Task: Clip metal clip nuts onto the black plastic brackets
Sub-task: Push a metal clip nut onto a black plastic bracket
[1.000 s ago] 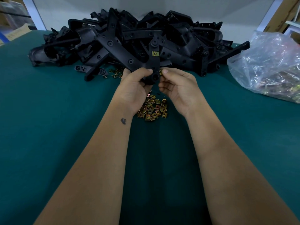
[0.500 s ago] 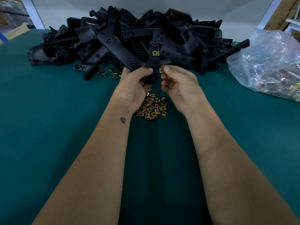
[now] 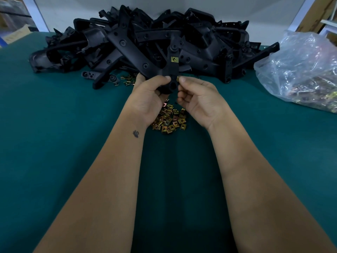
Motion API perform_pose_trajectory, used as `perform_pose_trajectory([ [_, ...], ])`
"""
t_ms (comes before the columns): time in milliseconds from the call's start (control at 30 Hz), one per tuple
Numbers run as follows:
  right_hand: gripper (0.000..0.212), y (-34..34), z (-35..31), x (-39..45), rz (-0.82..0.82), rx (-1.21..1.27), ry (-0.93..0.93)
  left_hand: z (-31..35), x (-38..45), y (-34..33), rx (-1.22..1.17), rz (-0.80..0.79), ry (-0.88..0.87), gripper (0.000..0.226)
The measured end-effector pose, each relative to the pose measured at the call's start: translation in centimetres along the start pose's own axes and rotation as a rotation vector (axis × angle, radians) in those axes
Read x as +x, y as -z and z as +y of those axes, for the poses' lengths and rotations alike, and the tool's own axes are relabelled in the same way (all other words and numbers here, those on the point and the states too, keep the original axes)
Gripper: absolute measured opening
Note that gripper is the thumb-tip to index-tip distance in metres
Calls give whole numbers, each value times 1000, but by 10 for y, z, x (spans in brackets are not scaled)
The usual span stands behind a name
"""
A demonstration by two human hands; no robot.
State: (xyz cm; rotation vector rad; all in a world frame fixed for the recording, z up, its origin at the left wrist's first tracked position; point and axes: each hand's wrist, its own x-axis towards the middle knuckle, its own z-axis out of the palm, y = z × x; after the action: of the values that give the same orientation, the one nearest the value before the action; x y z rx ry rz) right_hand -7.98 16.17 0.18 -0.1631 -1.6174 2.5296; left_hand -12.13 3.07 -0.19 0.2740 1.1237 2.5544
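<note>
- Both forearms reach out over the dark green table [image 3: 54,143], hands meeting at the middle.
- The left hand [image 3: 149,95] grips the near, rounded end of a long black plastic bracket with two arms [image 3: 172,70], thumb curled over its top, fingers wrapped underneath.
- One arm of that bracket rises toward the far side, and there's a small brass-coloured metal clip nut [image 3: 174,59] already sitting on it, partway up.
- The right hand [image 3: 198,101] comes in from the right, thumb and forefinger pinching a second gold metal clip nut [image 3: 178,78] tight against the bracket's right edge, just beside the left thumb; the other fingers are curled in loosely.
- Only a sliver of that nut shows, so I cannot tell whether it is seated.
- Below the hands, on the cloth, lies a loose heap of brass clip nuts [image 3: 170,119].
- A smaller scatter of clip nuts [image 3: 127,80] sits further left, just at the foot of the big pile of black plastic brackets [image 3: 200,42] along the far edge.
- Far right, a crumpled clear plastic bag [image 3: 300,70], something metallic glinting inside.
</note>
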Motion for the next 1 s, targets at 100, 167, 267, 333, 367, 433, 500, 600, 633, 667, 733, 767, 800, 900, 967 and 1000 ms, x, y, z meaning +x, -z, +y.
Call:
perform_pose_trajectory([
  [100, 13, 0, 1, 0, 7, -15, -16, 0, -1, 0, 31, 0, 3, 38],
  [167, 18, 2, 1, 1, 27, -15, -13, 0, -1, 0, 114, -6, 9, 40],
  [267, 24, 4, 0, 0, 55, 8, -13, 0, -4, 0, 252, -44, 22, 49],
  [333, 21, 5, -1, -1, 58, 34, -6, -1, -5, 1, 293, -78, 25, 52],
  [367, 21, 5, -1, -1, 56, 44, -3, -1, -6, 1, 308, -89, 24, 53],
  [433, 23, 6, -1, -1, 44, 52, 2, 0, -6, 2, 343, -95, 20, 54],
  [500, 24, 7, 0, -1, 29, 40, 1, 1, -7, 2, 383, -95, 14, 55],
  [600, 26, 7, 1, -2, 12, 21, -4, 1, -7, 1, 440, -95, 3, 56],
  [633, 25, 7, 2, -2, 8, 24, -7, 1, -8, 1, 454, -94, -4, 56],
  [667, 25, 7, 2, -2, 5, 30, -10, 0, -8, 1, 463, -92, -10, 55],
  [733, 24, 7, 3, -2, 4, 38, -12, 0, -7, 1, 470, -89, -18, 54],
  [767, 25, 7, 3, -2, 5, 40, -12, 0, -7, 1, 473, -90, -20, 54],
  [800, 25, 7, 3, -2, 6, 41, -11, -1, -7, 1, 478, -91, -20, 54],
  [900, 25, 6, 2, -2, 2, 46, -10, -1, -7, 1, 486, -93, -20, 54],
  [967, 25, 6, 2, -3, -5, 44, -12, -1, -8, 0, 489, -92, -20, 54],
  [1000, 25, 6, 2, -3, -7, 41, -14, -1, -8, 1, 491, -94, -21, 54],
])
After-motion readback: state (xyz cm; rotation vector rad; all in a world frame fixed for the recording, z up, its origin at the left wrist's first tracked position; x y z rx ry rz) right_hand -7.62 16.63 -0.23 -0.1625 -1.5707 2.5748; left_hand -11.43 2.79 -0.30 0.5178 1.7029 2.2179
